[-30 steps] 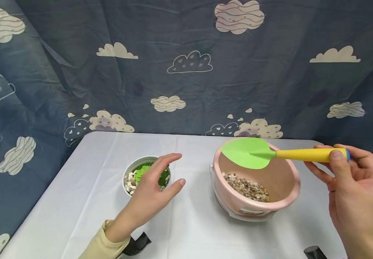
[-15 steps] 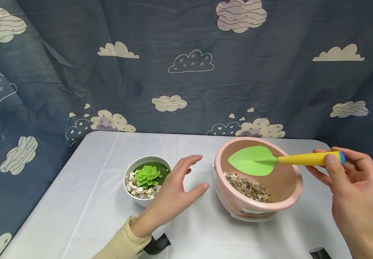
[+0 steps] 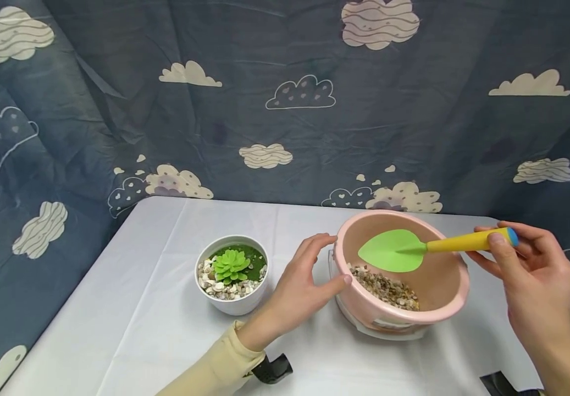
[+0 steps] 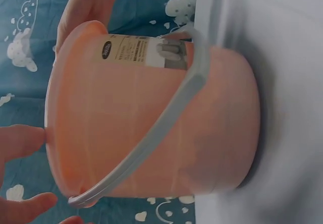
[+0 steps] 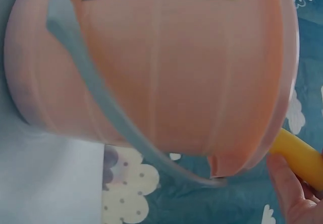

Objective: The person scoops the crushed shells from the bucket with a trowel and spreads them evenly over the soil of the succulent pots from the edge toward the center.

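Observation:
A small garden trowel (image 3: pixel 393 251) with a green blade and yellow handle is held by my right hand (image 3: pixel 532 280), fingers and thumb pinching the blue-tipped end. Its blade hangs inside the mouth of a pink bucket (image 3: pixel 442 275), above the gravel (image 3: pixel 386 288) at the bottom. My left hand (image 3: pixel 297 291) is at the bucket's left side with thumb and fingers spread. In the left wrist view, the thumb (image 4: pixel 22 139) comes right up to the rim. The bucket's grey handle (image 4: pixel 166 115) hangs down along its side.
Left of the bucket, a white pot (image 3: pixel 237 308) holds a green succulent (image 3: pixel 230 265) among pale stones. A white cloth (image 3: pixel 141 308) covers the table. Behind it hangs a dark blue curtain (image 3: pixel 245 115) with cloud prints.
My left hand has moved right, from in front of the succulent pot to the bucket's rim. The trowel has come slightly down and its blade has shifted right, into the bucket's mouth.

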Action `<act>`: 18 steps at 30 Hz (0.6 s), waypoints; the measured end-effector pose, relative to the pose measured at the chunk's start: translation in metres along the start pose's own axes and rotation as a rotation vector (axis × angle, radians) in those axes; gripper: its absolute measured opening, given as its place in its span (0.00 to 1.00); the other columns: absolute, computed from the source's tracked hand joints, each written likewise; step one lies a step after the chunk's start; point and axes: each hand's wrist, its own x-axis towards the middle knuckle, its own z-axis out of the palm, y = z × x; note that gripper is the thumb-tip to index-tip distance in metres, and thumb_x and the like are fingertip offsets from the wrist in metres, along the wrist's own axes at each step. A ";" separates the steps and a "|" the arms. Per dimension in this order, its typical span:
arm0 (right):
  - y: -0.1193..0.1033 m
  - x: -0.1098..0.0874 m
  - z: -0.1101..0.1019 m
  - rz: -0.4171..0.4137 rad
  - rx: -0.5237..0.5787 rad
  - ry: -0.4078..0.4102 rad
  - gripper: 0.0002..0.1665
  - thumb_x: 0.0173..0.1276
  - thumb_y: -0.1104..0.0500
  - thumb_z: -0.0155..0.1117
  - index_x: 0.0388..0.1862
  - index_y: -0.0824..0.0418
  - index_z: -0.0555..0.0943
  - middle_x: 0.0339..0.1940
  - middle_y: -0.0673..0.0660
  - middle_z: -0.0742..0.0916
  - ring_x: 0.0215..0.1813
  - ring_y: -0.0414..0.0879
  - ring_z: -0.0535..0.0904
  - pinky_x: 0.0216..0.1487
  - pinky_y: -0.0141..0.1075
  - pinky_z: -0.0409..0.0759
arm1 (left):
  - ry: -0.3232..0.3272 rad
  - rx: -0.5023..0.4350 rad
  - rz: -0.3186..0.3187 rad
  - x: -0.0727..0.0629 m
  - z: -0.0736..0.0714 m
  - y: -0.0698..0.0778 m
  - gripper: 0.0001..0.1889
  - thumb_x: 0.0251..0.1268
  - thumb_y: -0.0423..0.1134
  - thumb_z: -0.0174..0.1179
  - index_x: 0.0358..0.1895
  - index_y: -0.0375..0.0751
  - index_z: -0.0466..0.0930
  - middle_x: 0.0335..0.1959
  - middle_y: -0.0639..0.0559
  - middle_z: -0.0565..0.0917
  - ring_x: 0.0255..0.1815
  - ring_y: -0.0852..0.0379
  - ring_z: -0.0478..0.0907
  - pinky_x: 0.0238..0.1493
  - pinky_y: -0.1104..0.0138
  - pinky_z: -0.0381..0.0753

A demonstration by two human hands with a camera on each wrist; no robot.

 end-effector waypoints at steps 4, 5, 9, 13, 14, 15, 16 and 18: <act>0.004 0.001 -0.004 -0.011 -0.038 -0.045 0.21 0.69 0.69 0.61 0.61 0.66 0.73 0.55 0.58 0.81 0.52 0.42 0.81 0.40 0.26 0.80 | -0.010 -0.046 -0.034 0.005 0.006 -0.002 0.35 0.60 0.53 0.67 0.71 0.54 0.66 0.69 0.60 0.65 0.71 0.58 0.61 0.67 0.52 0.65; 0.006 0.001 -0.004 -0.017 -0.044 -0.057 0.21 0.69 0.68 0.61 0.61 0.66 0.73 0.55 0.58 0.81 0.52 0.41 0.81 0.40 0.26 0.80 | -0.014 -0.068 -0.042 0.007 0.006 -0.003 0.36 0.60 0.53 0.67 0.71 0.55 0.65 0.69 0.61 0.65 0.71 0.58 0.61 0.67 0.52 0.65; 0.009 0.002 -0.005 -0.039 -0.061 -0.089 0.21 0.70 0.68 0.60 0.61 0.66 0.73 0.55 0.57 0.81 0.52 0.40 0.81 0.40 0.26 0.80 | -0.043 -0.160 -0.071 0.014 0.009 -0.007 0.36 0.60 0.51 0.68 0.71 0.55 0.65 0.69 0.63 0.65 0.71 0.60 0.61 0.66 0.55 0.67; 0.011 0.004 -0.006 -0.083 -0.149 -0.132 0.21 0.71 0.68 0.59 0.62 0.66 0.72 0.53 0.55 0.83 0.52 0.38 0.82 0.40 0.26 0.80 | -0.078 -0.270 -0.087 0.018 0.013 -0.011 0.34 0.61 0.46 0.67 0.71 0.52 0.66 0.69 0.62 0.65 0.69 0.61 0.63 0.66 0.59 0.68; 0.012 0.004 -0.006 -0.097 -0.186 -0.144 0.21 0.71 0.68 0.59 0.62 0.66 0.72 0.53 0.55 0.83 0.52 0.38 0.82 0.40 0.26 0.80 | -0.089 -0.308 -0.089 0.019 0.014 -0.012 0.34 0.61 0.44 0.67 0.71 0.51 0.66 0.70 0.60 0.65 0.69 0.59 0.64 0.65 0.61 0.68; 0.012 0.005 -0.006 -0.115 -0.230 -0.158 0.21 0.72 0.68 0.58 0.63 0.65 0.72 0.53 0.54 0.83 0.52 0.37 0.82 0.40 0.26 0.80 | -0.102 -0.351 -0.095 0.019 0.014 -0.013 0.34 0.62 0.43 0.66 0.71 0.50 0.66 0.70 0.58 0.66 0.67 0.58 0.67 0.64 0.61 0.70; 0.012 0.005 -0.006 -0.132 -0.270 -0.170 0.21 0.72 0.68 0.58 0.63 0.65 0.72 0.53 0.53 0.83 0.51 0.37 0.82 0.41 0.26 0.80 | -0.112 -0.391 -0.106 0.019 0.015 -0.014 0.34 0.62 0.42 0.66 0.72 0.50 0.66 0.70 0.55 0.66 0.65 0.56 0.69 0.62 0.62 0.72; 0.012 0.007 -0.005 -0.157 -0.314 -0.198 0.21 0.72 0.68 0.57 0.64 0.65 0.71 0.53 0.53 0.83 0.52 0.37 0.82 0.42 0.26 0.80 | -0.125 -0.451 -0.127 0.019 0.017 -0.014 0.35 0.62 0.40 0.65 0.73 0.50 0.65 0.69 0.50 0.68 0.61 0.54 0.73 0.58 0.64 0.76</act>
